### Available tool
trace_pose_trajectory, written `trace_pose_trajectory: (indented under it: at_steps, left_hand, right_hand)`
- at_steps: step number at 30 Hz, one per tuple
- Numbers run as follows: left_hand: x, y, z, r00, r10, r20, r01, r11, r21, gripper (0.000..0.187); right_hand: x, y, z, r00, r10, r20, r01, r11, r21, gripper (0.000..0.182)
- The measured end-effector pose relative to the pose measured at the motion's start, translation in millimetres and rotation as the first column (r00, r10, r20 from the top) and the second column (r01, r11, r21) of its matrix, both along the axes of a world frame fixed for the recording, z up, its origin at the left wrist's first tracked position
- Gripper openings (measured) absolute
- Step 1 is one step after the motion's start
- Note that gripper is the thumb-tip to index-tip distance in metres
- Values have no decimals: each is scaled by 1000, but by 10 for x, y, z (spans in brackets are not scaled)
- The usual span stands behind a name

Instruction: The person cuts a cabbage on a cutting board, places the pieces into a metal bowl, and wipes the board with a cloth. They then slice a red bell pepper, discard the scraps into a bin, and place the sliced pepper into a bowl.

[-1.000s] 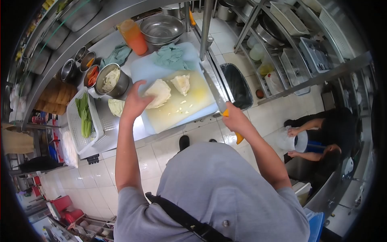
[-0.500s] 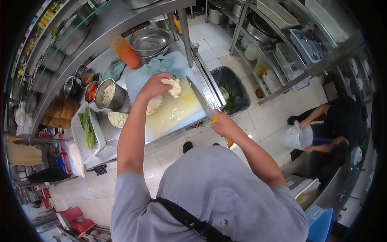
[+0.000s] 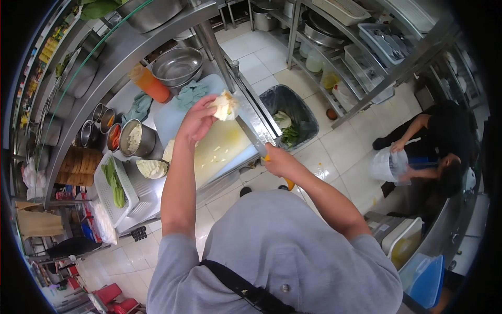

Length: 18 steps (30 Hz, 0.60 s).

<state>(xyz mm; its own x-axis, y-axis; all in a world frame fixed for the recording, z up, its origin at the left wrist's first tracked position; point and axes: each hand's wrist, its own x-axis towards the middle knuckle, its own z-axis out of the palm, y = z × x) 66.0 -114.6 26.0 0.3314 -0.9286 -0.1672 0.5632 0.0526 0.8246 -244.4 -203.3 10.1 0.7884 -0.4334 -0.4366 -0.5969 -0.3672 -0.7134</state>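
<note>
My left hand (image 3: 197, 120) is closed on a pale piece of cabbage (image 3: 225, 107), lifted above the far part of the cutting board (image 3: 212, 152). My right hand (image 3: 281, 161) grips the orange handle of a kitchen knife (image 3: 251, 135), its blade pointing away along the board's right side. Small cabbage scraps lie on the board. Another piece of cabbage (image 3: 168, 150) is partly hidden behind my left forearm. Left of the board rests a cut wedge of cabbage (image 3: 152, 168). Beyond it a steel pot (image 3: 137, 139) holds chopped cabbage.
A black-lined bin (image 3: 300, 107) with green trimmings stands right of the counter. Teal cloths (image 3: 189, 95), an orange bottle (image 3: 150, 83) and a steel bowl (image 3: 178, 64) sit at the back. A white basket (image 3: 128, 191) holds green stalks. At right, a person holds a clear bag (image 3: 389, 165).
My left hand has lifted the cabbage piece away from the board and turned it. The knife stays in my right hand. The view has shifted slightly, and the co-worker's hand has moved on the bag.
</note>
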Motion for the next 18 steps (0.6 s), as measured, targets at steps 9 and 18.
trace_pose_trajectory:
  at_steps: [9, 18]
  left_hand:
    - [-350, -484, 949, 723, 11, 691, -99, 991, 88, 65]
    - [-306, 1478, 892, 652, 29, 757, -273, 941, 199, 36]
  right_hand:
    - [54, -23, 180, 999, 24, -26, -23, 1000, 14, 33]
    - [546, -115, 198, 935, 353, -19, -280, 707, -650, 29]
